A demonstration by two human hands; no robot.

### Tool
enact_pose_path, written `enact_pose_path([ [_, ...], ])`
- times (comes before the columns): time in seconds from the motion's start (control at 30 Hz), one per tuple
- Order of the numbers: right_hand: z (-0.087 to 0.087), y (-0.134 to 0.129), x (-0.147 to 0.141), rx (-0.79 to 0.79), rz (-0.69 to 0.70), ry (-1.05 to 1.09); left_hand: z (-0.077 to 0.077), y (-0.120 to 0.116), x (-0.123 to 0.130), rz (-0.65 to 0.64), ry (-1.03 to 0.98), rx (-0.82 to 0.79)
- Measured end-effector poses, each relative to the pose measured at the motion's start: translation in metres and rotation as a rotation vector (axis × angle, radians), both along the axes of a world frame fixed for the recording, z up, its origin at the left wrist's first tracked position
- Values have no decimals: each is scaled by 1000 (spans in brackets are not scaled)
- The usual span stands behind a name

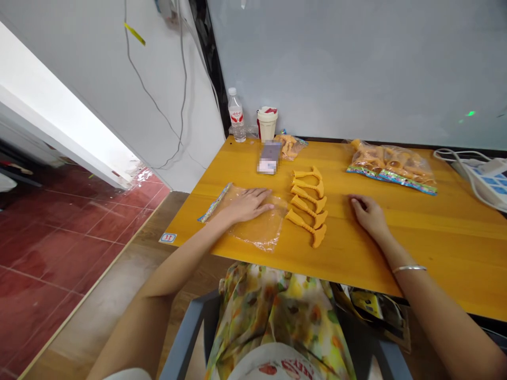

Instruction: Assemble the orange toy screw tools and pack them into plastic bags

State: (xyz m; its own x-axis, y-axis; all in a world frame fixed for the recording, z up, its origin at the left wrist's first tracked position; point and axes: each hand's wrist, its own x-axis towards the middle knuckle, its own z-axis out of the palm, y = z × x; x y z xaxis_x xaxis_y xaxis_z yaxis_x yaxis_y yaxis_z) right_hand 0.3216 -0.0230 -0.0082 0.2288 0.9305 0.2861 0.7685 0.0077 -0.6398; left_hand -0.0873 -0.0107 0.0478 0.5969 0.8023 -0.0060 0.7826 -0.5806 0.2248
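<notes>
My left hand (250, 205) lies flat, fingers spread, on a clear plastic bag (257, 232) with a colourful strip along its left edge. To the right of the bag, several orange hammer-shaped plastic pieces (307, 203) are laid out in a column, heads toward the right. My right hand (366, 212) rests on the wooden table beyond them, touching none of them. Its fingers are loosely curled, and whether anything is inside them is hidden.
Filled bags of orange pieces (407, 166) lie at the back right, near a white power strip (491, 179). At the back left stand a water bottle (237, 119) and a lidded cup (267, 124), with a phone (270, 157) and another filled bag (291, 146) close by.
</notes>
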Motion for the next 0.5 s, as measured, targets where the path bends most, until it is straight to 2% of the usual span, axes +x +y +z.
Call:
enact_pose_path([
  [0.17, 8, 30, 2, -58, -142, -9, 2, 18, 6, 44, 25, 14],
  [0.27, 10, 43, 2, -78, -204, -8, 0, 32, 8, 84, 30, 84],
  [0.4, 13, 53, 2, -107, -269, -2, -12, 58, 11, 235, -31, 276],
  [0.5, 13, 54, 2, -109, -278, -1, -25, 78, 19, 362, -124, 317],
])
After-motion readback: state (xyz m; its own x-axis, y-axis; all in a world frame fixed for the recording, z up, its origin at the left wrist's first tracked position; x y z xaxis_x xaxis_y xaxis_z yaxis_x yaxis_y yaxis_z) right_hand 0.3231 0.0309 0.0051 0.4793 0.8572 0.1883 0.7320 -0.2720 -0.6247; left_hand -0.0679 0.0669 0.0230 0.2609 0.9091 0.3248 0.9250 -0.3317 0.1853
